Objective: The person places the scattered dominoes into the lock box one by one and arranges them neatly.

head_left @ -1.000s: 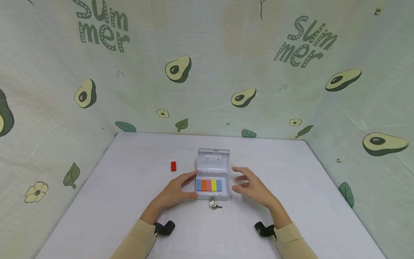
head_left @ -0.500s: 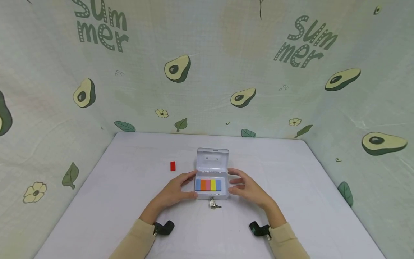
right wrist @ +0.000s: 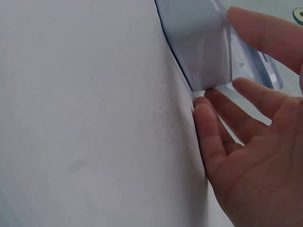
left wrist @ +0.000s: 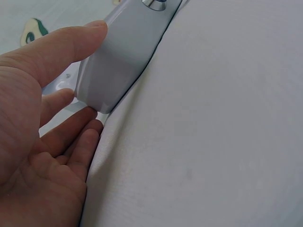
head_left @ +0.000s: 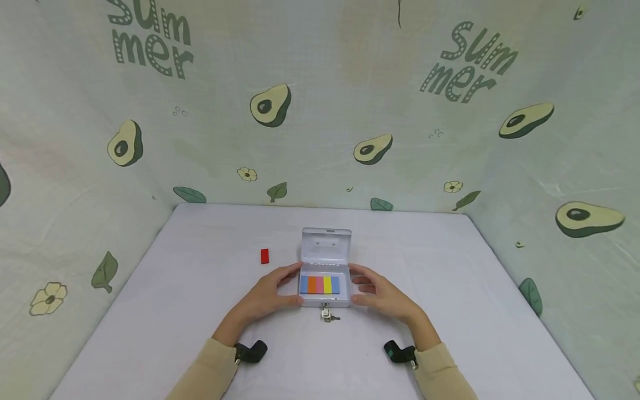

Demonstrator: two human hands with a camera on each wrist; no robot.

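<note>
A small pale metal cash box (head_left: 325,253) stands on the table with its lid raised at the back. Inside lies a row of page flags (head_left: 320,285) in blue, orange, pink and yellow. My left hand (head_left: 265,293) holds the box's left side, thumb at the front corner and index finger near the hinge. On the opposite side my right hand (head_left: 384,295) grips in mirror fashion. Both wrist views show the thumbs at the rim of the box (left wrist: 125,52) and the other fingers curled by its lower edge. A small metal lock with a key (head_left: 326,315) hangs at the front.
A small red block (head_left: 264,256) lies on the table behind my left hand. White cloth covers the table (head_left: 210,239), and printed fabric walls (head_left: 320,100) stand behind it and on both sides. Black wrist cameras (head_left: 251,351) sit on both forearms.
My right hand has moved left from beside the cash box onto its right side. The left hand and the box keep their places; the view has shifted slightly.
</note>
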